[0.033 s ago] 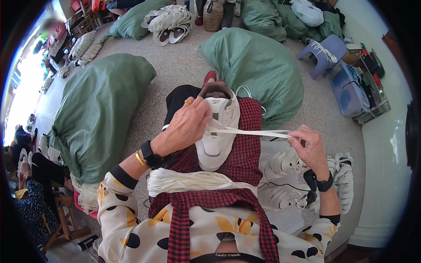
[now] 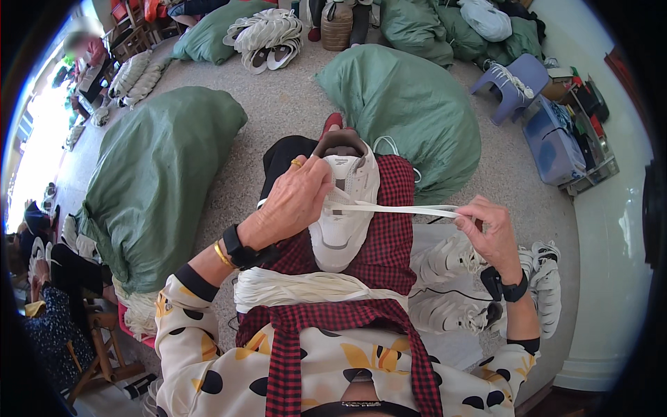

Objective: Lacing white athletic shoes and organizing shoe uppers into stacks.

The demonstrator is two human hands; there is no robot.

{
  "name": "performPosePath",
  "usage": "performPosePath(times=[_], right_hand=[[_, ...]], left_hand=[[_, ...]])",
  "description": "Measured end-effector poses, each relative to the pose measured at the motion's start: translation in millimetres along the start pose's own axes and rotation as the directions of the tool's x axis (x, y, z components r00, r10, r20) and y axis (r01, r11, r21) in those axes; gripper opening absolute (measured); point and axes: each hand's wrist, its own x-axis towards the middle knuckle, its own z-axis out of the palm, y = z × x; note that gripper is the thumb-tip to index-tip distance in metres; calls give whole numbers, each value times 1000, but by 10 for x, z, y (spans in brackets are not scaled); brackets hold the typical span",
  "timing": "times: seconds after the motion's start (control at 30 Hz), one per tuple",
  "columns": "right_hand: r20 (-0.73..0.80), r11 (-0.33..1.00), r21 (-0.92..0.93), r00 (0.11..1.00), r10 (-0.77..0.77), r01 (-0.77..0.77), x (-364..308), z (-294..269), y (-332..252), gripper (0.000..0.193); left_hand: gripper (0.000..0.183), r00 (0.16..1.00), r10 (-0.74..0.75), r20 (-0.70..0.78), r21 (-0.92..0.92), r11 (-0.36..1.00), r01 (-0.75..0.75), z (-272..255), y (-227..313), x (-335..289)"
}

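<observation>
Pulling the lace (image 2: 403,208) flat and evenly taut seems best: the right hand (image 2: 488,229) pinches it out to the side; the left hand (image 2: 295,201), its grip hidden, bears on the shoe (image 2: 338,243), which lies on the apron (image 2: 390,254) and should sit steady.

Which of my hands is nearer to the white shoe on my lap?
Left. Your left hand is right at the white shoe, over its left side; your right hand is apart, off to the right, pinching the white lace.
</observation>
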Motion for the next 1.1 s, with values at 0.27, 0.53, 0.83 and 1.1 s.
performPosePath(times=[0.27, 0.53, 0.83, 1.1], right_hand=[[17, 958, 207, 979, -204, 196, 439, 485, -291, 30], [307, 943, -161, 923, -233, 292, 999, 984, -199, 56], [501, 984, 153, 865, 6, -95, 884, 841, -240, 71], [161, 903, 305, 918, -362, 302, 796, 881, -360, 53]], left_hand=[[10, 992, -124, 12, -78, 989, 125, -48, -80, -97], [9, 991, -131, -21, 5, 991, 131, -141, -203, -152], [8, 935, -254, -248, 290, 901, 322, -814, -1075, -524], [8, 877, -395, -272, 406, 779, 477, -1356, -1689, -1036]])
